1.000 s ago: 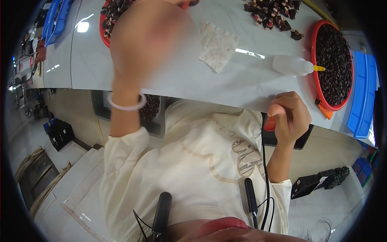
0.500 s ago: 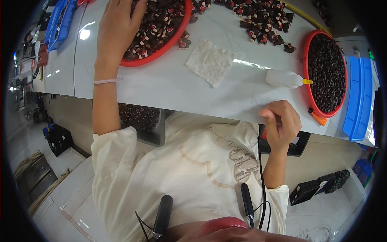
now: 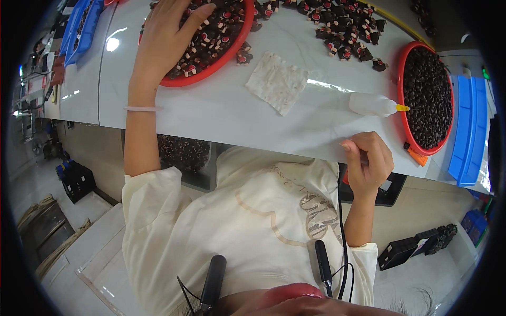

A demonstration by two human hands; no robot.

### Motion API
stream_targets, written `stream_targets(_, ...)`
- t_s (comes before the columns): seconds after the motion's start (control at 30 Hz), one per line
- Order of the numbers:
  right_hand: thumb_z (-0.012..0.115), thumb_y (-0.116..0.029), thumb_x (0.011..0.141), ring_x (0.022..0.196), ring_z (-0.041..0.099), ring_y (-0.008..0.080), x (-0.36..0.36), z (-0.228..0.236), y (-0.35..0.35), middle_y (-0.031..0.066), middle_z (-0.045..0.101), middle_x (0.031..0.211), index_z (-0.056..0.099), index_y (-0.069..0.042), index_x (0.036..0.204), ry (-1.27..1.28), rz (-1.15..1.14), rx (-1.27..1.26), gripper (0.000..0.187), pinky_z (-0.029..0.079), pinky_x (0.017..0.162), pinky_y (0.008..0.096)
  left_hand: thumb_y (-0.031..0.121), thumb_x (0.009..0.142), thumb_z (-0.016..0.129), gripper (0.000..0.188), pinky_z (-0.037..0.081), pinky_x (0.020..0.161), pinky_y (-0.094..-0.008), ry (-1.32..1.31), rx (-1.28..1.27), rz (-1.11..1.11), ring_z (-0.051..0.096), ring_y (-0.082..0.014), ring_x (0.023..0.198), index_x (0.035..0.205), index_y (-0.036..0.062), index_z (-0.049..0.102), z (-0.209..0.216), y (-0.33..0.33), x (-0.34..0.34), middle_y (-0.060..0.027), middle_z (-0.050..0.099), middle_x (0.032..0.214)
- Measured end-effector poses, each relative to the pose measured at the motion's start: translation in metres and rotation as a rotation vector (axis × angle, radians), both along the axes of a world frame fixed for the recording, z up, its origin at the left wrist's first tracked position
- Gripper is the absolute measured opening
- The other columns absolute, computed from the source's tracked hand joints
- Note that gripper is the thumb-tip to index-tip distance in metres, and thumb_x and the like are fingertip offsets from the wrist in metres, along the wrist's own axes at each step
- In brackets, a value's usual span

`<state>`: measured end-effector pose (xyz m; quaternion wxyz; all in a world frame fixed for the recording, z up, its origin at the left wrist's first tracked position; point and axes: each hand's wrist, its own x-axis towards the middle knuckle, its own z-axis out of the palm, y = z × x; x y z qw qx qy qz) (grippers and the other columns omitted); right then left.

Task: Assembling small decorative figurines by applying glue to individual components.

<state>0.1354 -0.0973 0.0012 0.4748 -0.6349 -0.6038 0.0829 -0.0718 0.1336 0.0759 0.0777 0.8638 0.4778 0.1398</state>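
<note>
My left hand [image 3: 169, 37] lies over a round red tray [image 3: 203, 75] at the upper left, fingers stretched out and thumb apart. Under it the tray is full of small dark pieces [image 3: 211, 52] with red and pale parts. The fingertips reach the top edge of the picture. My right hand [image 3: 369, 158] rests at the table's near edge, its fingers loosely curled and nothing visible in them. Just beyond it lies a white squeeze bottle [image 3: 371, 104] with a yellow tip. A crumpled white cloth [image 3: 276, 83] is between the hands.
More red-and-dark pieces [image 3: 342, 26] are heaped at the far middle. A second red tray [image 3: 405, 100] at the right holds small black pieces. Blue bins [image 3: 466, 131] stand at the far right, and another blue bin [image 3: 79, 39] at the far left.
My left hand has shifted slightly to the right and nearer over the tray, its thumb spreading across the pieces. My right hand stays in place.
</note>
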Motion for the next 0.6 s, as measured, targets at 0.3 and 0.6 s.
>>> stream_targets(0.3, 0.074, -0.007, 0.067, 0.044, 0.043, 0.0177, -0.002, -0.001, 0.001, 0.0057, 0.050, 0.054, 0.049, 0.000, 0.063, -0.012, -0.022, 0.007, 0.026, 0.032, 0.041, 0.0250, 0.028, 0.089, 0.050, 0.029, 0.041, 0.087, -0.0360, -0.069, 0.337, -0.141, 0.052, -0.0285, 0.104, 0.112, 0.0111, 0.057, -0.032, 0.003, -0.023, -0.0098, 0.056, 0.110)
stream_targets(0.6, 0.074, -0.006, 0.067, 0.044, 0.043, 0.0177, -0.001, -0.001, 0.001, 0.0056, 0.050, 0.054, 0.049, -0.001, 0.063, -0.020, -0.016, 0.023, 0.026, 0.032, 0.041, 0.0252, 0.034, 0.087, 0.051, 0.029, 0.044, 0.078, -0.0366, -0.024, 0.253, 0.113, 0.054, -0.0298, 0.093, 0.102, 0.0115, 0.060, -0.019, 0.019, -0.018, -0.0075, 0.058, 0.101)
